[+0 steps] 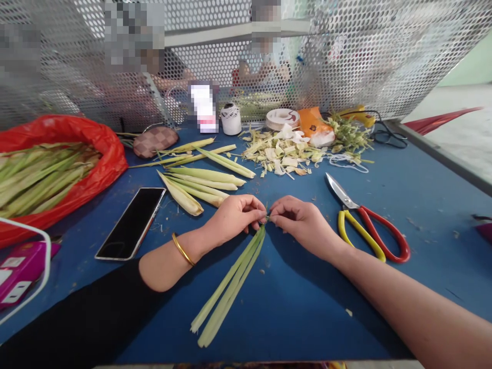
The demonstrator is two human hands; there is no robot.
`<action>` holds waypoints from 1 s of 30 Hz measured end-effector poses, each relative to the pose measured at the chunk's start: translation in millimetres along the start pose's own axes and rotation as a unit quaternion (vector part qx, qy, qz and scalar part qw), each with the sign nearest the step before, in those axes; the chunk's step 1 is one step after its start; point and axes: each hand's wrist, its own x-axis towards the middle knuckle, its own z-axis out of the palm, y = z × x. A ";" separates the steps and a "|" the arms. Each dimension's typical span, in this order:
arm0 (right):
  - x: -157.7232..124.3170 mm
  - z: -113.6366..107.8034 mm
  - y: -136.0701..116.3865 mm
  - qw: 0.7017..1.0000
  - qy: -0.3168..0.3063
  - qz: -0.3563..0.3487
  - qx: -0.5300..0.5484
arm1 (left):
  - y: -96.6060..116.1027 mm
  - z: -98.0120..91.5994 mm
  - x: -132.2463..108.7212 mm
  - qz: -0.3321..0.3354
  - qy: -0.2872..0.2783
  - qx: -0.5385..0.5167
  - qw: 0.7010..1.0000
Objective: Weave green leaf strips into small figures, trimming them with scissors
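Blue tbl [292,318], stalk bunch [223,307] seemed part-done.
L hand [239,212], R hand [302,220] pinched tip, ctr; other stalks [209,177] lay loose, upper ctr.

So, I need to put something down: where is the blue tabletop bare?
Nearly bare: right of the scissors; near edge, between held stalks and right forearm. Crowded: the back, heaped with trimmings; the left, with red bag and black phone.

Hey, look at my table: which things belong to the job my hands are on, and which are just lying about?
Seem to belong:
green stalks at the left hand and right hand
loose stalks beyond
red bag of stalks
scissors, perhaps

Seem just lying about:
dark phone
checkered pouch
orange packet
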 end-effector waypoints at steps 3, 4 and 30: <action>-0.9 -2.5 -1.5 1.000 -0.017 -0.009 0.011 | 1.6 -1.7 0.5 -0.016 0.005 -0.009 1.000; -1.4 -3.3 -2.5 0.999 -0.027 -0.016 0.010 | 1.7 -2.3 0.6 -0.020 0.003 -0.012 1.000; -0.9 4.0 -5.3 0.999 -0.047 0.015 0.011 | -3.3 1.3 -8.7 0.154 0.063 0.226 0.960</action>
